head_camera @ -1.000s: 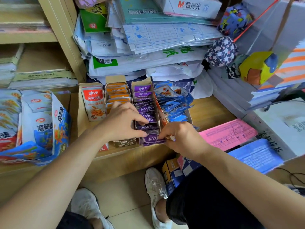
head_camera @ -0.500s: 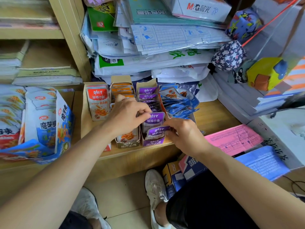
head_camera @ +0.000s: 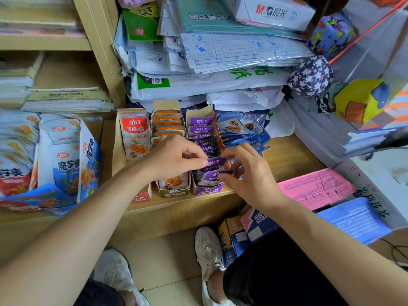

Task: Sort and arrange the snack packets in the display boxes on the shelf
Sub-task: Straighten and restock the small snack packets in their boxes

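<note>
Step in hand, tidying the purple box (head_camera: 206,190): at its front end, left hand (head_camera: 176,157) pinches rear packet (head_camera: 215,162), right hand (head_camera: 249,173) pinches front packet (head_camera: 210,177); next, probably seat both upright.

Bright, soft, even light, brightest to the right of the hands; no hard shadows. Faint shade only under the left hand (head_camera: 174,157) and right hand (head_camera: 249,173), falling on the purple packets (head_camera: 215,162), whose print reads sharp. Mild glare on the plastic sleeves (head_camera: 242,51) above the hands. White box (head_camera: 379,173) right of the hands is washed out. Books (head_camera: 39,21) far up-left are blurred. Wide-angle bend: shelf post (head_camera: 97,51) up-left leans, forearms stretch toward the lower corners. Floor (head_camera: 172,261) below is dimmer.
</note>
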Motion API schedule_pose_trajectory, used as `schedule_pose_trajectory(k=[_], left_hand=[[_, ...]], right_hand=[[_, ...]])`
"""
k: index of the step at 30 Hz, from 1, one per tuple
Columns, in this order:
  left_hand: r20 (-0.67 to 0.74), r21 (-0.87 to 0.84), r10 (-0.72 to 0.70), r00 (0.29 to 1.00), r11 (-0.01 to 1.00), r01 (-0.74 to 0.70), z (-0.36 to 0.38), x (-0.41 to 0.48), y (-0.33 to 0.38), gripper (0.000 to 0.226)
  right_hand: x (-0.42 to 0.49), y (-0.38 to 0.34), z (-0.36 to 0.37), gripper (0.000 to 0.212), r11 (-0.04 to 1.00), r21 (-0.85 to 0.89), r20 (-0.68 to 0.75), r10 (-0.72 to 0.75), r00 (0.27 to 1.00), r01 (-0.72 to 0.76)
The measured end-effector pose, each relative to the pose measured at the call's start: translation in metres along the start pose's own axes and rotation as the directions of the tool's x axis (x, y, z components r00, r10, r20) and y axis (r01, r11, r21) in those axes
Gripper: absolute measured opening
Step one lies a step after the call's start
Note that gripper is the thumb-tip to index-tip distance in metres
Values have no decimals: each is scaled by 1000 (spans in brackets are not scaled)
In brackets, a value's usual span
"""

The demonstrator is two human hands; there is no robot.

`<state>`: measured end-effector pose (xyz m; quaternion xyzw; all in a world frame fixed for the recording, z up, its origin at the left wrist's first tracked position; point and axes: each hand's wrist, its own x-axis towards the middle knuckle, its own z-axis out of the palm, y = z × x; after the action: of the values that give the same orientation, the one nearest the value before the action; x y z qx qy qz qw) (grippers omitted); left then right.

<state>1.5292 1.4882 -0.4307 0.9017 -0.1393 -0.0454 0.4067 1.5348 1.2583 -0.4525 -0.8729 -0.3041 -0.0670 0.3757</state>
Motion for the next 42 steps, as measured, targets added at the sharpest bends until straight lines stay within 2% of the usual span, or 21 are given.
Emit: schedule_pose_trajectory(k=[2,4,5,7,8,9,11,14,18,22,25,30,32,35,38,42], left_hand=[[71,-79,-10,997,997,16,-4,-1,-1,23],[79,-154,-24,997,987,36,-7,0,-3,29],[31,-120,-14,999,993,18,-8,2,-6,25],[-108,113,28,994,993,-16,-8,6,-14,15],[-128,245,55,990,969,-22,-7,8,-17,9],[-109,351,79,991,936,-36,-5,9,-18,2],[-55,491,92,994,870,-53,2,11,-21,15],[-39,620,116,992,781,-67,8,18,-14,34],[-11,690,178,984,714,-121,10,25,-6,41],[-91,666,259,962,734,-134,16,28,-9,20],[-77,623,309,948,757,-196,16,29,-14,22],[-6,707,313,950,673,-218,16,31,-16,14],[16,735,287,958,647,-206,18,30,-12,25],[45,799,241,969,574,-180,25,28,-4,44],[16,851,239,971,507,-139,40,27,2,45],[-59,879,217,974,473,-52,52,29,4,42]], right_hand=[[0,0,-2,56,999,30,20,26,999,-27],[-2,1,-3,45,1000,1,71,8,997,-8],[-4,1,-4,33,999,-43,98,-22,995,26],[-7,2,-4,18,992,-92,125,-70,990,82],[-8,3,-5,16,992,-91,133,-79,988,91],[-8,4,-6,17,992,-82,145,-85,986,98],[-8,4,-6,19,990,-64,173,-114,978,127],[-10,2,-5,18,979,-77,242,-163,956,186],[-15,2,-10,20,964,-110,271,-207,940,244],[-15,1,-20,9,964,-108,156,-224,962,242],[-15,2,-31,9,973,-121,77,-188,979,196],[-20,9,-52,9,996,-89,-174,-1,985,-15],[-26,10,-56,8,993,-75,-265,67,962,-89],[-29,10,-58,5,989,-84,-347,89,934,-125],[-28,12,-58,3,985,-81,-363,113,925,-152],[-28,15,-56,6,977,-39,-364,182,913,-211]])
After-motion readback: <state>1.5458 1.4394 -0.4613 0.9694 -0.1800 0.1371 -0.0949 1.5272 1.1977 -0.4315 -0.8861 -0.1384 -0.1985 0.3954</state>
